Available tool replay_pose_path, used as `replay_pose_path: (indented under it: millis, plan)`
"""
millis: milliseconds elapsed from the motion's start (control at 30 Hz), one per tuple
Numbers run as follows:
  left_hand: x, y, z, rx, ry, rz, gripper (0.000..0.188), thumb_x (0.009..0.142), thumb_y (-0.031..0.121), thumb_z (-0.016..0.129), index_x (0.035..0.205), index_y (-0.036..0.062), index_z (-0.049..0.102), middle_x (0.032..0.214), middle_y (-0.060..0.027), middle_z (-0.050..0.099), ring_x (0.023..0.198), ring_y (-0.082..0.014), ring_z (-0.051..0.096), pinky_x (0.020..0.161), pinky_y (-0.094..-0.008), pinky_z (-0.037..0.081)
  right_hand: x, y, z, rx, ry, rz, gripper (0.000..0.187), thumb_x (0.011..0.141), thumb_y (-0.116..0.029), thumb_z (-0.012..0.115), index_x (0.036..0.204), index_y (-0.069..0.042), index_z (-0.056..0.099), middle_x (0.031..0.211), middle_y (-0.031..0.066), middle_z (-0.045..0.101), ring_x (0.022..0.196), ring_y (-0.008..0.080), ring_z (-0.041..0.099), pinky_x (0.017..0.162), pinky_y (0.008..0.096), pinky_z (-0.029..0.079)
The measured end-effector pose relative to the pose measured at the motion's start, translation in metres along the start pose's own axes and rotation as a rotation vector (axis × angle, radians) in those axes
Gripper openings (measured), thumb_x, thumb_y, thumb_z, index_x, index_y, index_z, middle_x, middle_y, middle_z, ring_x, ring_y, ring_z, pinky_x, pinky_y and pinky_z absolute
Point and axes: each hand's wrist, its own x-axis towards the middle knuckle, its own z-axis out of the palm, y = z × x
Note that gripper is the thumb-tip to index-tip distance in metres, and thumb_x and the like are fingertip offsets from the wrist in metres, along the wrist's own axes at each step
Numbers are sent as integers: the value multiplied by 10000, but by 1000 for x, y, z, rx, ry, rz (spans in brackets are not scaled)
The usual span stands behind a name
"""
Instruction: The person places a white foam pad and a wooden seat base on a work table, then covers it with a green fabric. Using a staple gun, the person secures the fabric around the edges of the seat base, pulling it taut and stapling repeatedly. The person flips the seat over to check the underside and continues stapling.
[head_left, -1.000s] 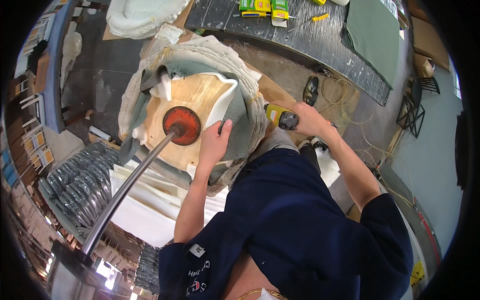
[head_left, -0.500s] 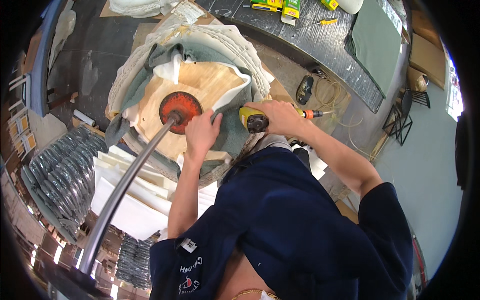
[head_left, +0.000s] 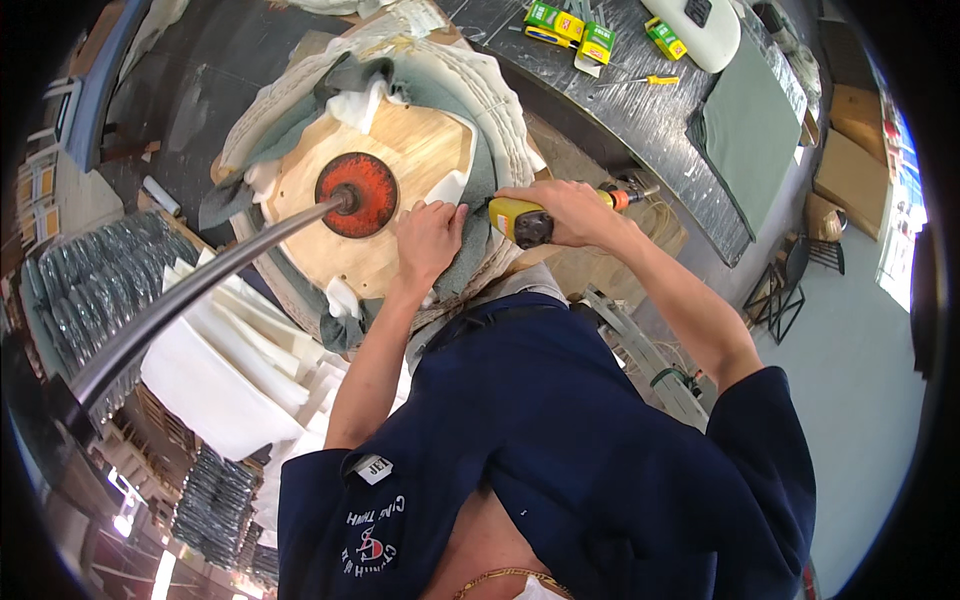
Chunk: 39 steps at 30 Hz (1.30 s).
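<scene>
A round wooden seat panel (head_left: pixel 425 140) lies underside up, with grey-green fabric (head_left: pixel 473 215) and white padding (head_left: pixel 450 187) folded round its rim. At its near right edge, my left hand (head_left: pixel 428 240) is closed, with the fabric's edge pinched under its fingers. My right hand (head_left: pixel 575 212) grips a yellow and black air staple gun (head_left: pixel 520 221), whose nose sits just right of the fabric. A red disc (head_left: pixel 358 195) on the end of a metal rod (head_left: pixel 215 270) presses on the panel's middle.
Yellow-green boxes (head_left: pixel 597 45) and a yellow screwdriver (head_left: pixel 655 80) lie on the dark table at the far right, beside a grey-green cloth (head_left: pixel 750 130). White sheets (head_left: pixel 220 370) and plastic-wrapped stacks (head_left: pixel 115 270) stand at the left.
The view has shifted. My left hand has moved along the rim with the fabric, and the white padding there shows less. The staple gun stays in my right hand near the edge.
</scene>
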Motion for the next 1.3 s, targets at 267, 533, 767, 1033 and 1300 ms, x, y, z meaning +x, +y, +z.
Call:
replay_pose_path:
  millis: [267,533,767,1033,1300]
  plan:
    - [-9,-1,14,-86,93,-102,344,966,300,646,733,47,657,737,-143,660,768,-366,645,675,-486,499,32,7,11,-9,-85,-45,755,741,-98,703,1446,-311,542,1096,160,727,1027,391,692,825,514,555]
    - [33,7,-2,-28,-85,-23,276,987,302,615,857,66,678,822,-133,708,801,-364,665,684,-481,504,6,16,18,100,-126,-118,755,751,-29,703,1466,-211,545,1228,182,695,1144,404,644,942,462,528]
    - [3,16,15,39,22,-147,292,1006,290,578,828,90,694,783,-124,704,833,-332,673,728,-492,452,-2,36,-7,93,-35,-206,755,744,-48,724,1448,-272,571,1229,147,707,1112,396,661,909,473,539]
    - [-12,30,39,-25,99,-421,304,982,322,581,839,89,713,745,-149,694,782,-365,677,707,-525,463,48,-3,-19,-151,-211,-138,734,737,-136,738,1432,-312,579,1135,129,739,1047,358,698,852,479,559]
    - [-13,35,48,-52,139,-528,319,969,347,587,845,89,728,737,-185,694,777,-386,686,723,-543,484,59,1,-23,-144,-185,-172,693,727,-209,789,1391,-310,615,1115,140,736,1014,365,702,855,478,560]
